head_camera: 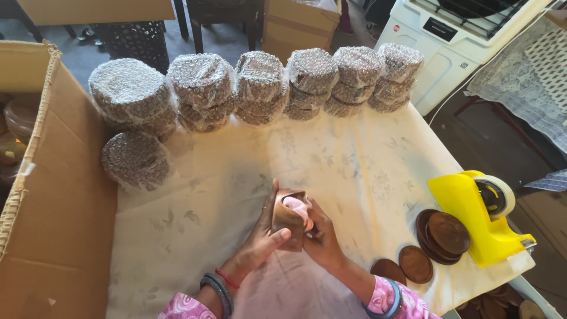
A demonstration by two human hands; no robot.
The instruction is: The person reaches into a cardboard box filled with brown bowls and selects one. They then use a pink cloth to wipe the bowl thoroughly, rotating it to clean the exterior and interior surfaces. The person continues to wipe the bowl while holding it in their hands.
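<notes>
Both hands clasp a small brown, shiny cup-shaped wooden holder at lower centre of the head view, seemingly mid-way through readying it for wrapping.

The left hand has its grip closed round the holder's side, thumb across the front; the right hand grasps the far side, fingers at a pale pink lining inside the mouth. The holder is lifted just above the white floral cloth-covered surface. Bubble-wrapped round bundles line the top; dark wooden discs and a yellow tape dispenser sit right. Any next move needs steady hold on both sides.
</notes>
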